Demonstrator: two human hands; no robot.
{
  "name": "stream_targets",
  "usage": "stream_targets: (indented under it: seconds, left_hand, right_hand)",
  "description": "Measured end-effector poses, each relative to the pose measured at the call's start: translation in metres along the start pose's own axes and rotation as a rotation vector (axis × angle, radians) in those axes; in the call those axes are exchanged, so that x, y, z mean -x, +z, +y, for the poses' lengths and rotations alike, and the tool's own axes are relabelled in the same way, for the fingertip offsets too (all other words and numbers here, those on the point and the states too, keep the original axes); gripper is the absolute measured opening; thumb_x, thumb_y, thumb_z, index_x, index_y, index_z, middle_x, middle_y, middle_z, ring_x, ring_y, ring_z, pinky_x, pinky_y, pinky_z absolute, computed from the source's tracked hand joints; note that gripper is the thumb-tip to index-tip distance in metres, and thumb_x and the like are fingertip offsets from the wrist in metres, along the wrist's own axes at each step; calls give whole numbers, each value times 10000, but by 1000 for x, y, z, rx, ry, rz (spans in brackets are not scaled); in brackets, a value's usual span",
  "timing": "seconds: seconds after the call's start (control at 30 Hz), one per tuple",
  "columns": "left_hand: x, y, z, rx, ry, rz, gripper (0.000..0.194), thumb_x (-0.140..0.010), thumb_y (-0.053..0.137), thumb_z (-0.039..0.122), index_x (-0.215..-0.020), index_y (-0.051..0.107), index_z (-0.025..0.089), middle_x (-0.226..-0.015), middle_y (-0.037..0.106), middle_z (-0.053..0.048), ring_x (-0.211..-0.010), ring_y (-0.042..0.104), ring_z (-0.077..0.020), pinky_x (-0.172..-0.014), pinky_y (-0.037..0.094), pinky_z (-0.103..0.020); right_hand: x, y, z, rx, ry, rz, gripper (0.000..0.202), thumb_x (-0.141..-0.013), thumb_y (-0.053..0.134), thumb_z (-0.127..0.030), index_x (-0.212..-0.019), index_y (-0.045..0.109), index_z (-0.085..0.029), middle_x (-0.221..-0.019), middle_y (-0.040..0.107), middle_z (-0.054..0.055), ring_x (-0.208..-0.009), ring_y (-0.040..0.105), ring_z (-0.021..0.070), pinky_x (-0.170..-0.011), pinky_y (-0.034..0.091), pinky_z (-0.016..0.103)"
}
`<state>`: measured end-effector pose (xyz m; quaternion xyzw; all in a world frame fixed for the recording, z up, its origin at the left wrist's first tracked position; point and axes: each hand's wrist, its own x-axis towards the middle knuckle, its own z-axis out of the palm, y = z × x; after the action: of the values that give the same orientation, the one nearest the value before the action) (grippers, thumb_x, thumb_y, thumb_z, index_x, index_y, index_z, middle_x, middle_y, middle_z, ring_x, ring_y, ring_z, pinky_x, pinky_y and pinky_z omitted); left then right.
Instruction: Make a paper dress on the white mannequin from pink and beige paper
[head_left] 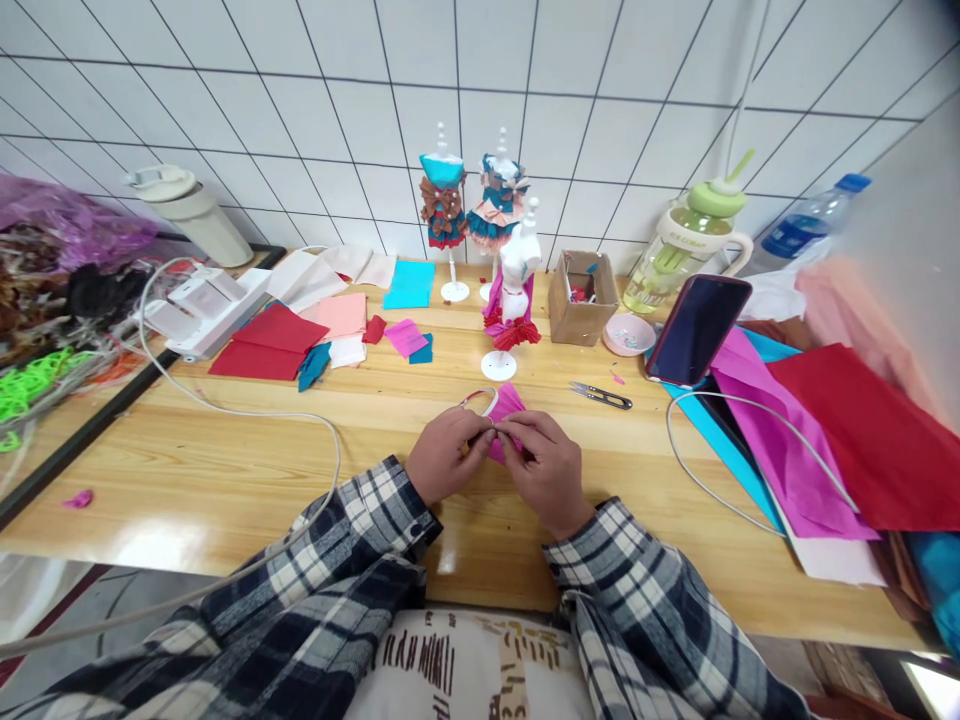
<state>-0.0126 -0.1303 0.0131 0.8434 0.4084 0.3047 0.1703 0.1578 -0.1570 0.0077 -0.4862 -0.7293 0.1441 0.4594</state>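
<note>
Close together above the table, my left hand (450, 452) and my right hand (546, 468) pinch the edge of a small magenta crepe-paper piece (508, 400) between thumbs and forefingers. Its pleated part fans out behind and below the fingertips. A thin white ribbon-like loop (491, 402) rises by my left fingers; where it ends is hidden. Just beyond my hands stands a small white dress form (519, 262) on a round base, wearing a magenta and red ruffled skirt (512, 330). Thread snips (601, 395) lie to the right of it.
Two dressed mini forms, one with a turquoise top (442, 172), stand by the wall. A cardboard box (581, 310), pink bowl (628, 335), propped phone (697, 330) and coloured sheets (862, 430) fill the right. Leftward are red squares (270, 342), a power strip (210, 315) and a cable (247, 405).
</note>
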Motion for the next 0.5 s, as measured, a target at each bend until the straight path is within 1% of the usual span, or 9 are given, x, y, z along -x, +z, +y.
stream_targets:
  seconds: [0.13, 0.23, 0.4, 0.5]
  left_hand:
    - [-1, 2, 1, -36, 13, 45, 195, -900, 461, 213, -758, 594, 192, -659, 571, -15, -674, 536, -163, -660, 429, -285]
    - [-1, 4, 3, -27, 6, 54, 183, -875, 467, 194, -739, 590, 192, -655, 560, -11, -656, 524, -158, -638, 421, -278]
    - [-1, 5, 6, 16, -11, 48, 146, -865, 477, 190, -806, 611, 193, -667, 562, -8, -655, 522, -152, -624, 415, -267]
    - [-2, 3, 8, 49, -16, 59, 136, -840, 487, 181, -767, 601, 195, -640, 543, 2, -636, 506, -143, -618, 404, -260]
  right_hand:
    - [0, 1, -2, 29, -24, 12, 175, -904, 553, -207, -969, 713, -237, -970, 700, 63, -881, 670, 161, -795, 557, 290]
    - [0, 1, -3, 47, -9, 19, 148, -892, 564, -206, -930, 705, -233, -950, 698, 58, -866, 665, 162, -770, 549, 287]
    - [-3, 1, -5, -7, 63, 20, 109, -847, 585, -178, -871, 682, -221, -920, 682, 43, -826, 642, 158, -733, 530, 278]
    - [-5, -1, -4, -64, 128, 28, 87, -827, 598, -171, -839, 671, -217, -893, 670, 33, -798, 625, 154, -707, 514, 270]
